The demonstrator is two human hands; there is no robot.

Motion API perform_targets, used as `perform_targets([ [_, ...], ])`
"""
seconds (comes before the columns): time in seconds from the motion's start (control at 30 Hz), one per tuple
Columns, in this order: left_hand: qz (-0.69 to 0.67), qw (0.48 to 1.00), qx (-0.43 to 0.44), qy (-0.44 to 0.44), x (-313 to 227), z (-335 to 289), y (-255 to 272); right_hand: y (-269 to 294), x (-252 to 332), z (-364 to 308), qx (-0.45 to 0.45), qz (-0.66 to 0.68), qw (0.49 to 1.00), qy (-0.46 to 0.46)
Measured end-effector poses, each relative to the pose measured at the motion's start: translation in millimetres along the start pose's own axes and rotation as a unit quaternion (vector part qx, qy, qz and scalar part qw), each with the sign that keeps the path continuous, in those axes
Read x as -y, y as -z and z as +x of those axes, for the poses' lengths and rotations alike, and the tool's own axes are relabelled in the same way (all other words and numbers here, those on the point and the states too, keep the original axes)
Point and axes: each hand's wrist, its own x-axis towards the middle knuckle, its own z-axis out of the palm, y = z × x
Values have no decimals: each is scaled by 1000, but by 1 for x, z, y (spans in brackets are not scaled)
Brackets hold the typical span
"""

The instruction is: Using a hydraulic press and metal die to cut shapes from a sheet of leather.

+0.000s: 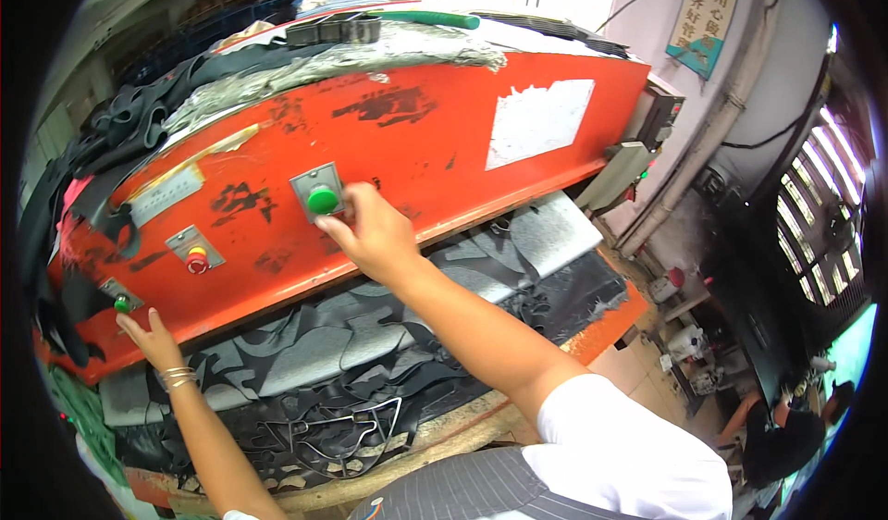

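1. The right hand (375, 233) was just left of the middle of the view, its thumb and forefinger parted and its other fingers bent. The large green button (323, 200) sat at about ten o'clock from it, close by the thumb tip; whether they touched, I could not tell.
2. The left hand (155, 342) lay farther out, between eight and nine o'clock from the middle, with thumb and fingers spread wide and nothing in its grasp. The small green button (123, 303) was just beside its fingertips, at about half past ten from the hand; contact there could not be made out either.
3. Both buttons were on the front of the red machine beam (435, 150), as was the red knob (197, 261), at about one o'clock from the left hand.
4. The white paper patch (541, 124) was on the beam at two o'clock from the right hand.
5. Below the beam spread the grey sheet (555, 229), with black scraps (407, 372) on and in front of it. The metal frame (356, 414) lay at six o'clock from the right hand.
6. Thin bracelets (178, 377) circled the left wrist.
7. Another person in black (782, 437) was at four o'clock from the middle.
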Motion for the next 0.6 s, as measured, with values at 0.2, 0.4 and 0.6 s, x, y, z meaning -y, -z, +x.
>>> perform_targets([
  [0.2,-185,950,232,95,-62,-53,43,35,-13,-53,16,-15,1000,5],
  [0.4,-98,918,385,-9,-122,-223,159,95,-4,-210,408,-82,904,-95],
  [0.6,-20,920,375,-108,-154,-292,175,103,14,-296,415,-168,894,-20],
])
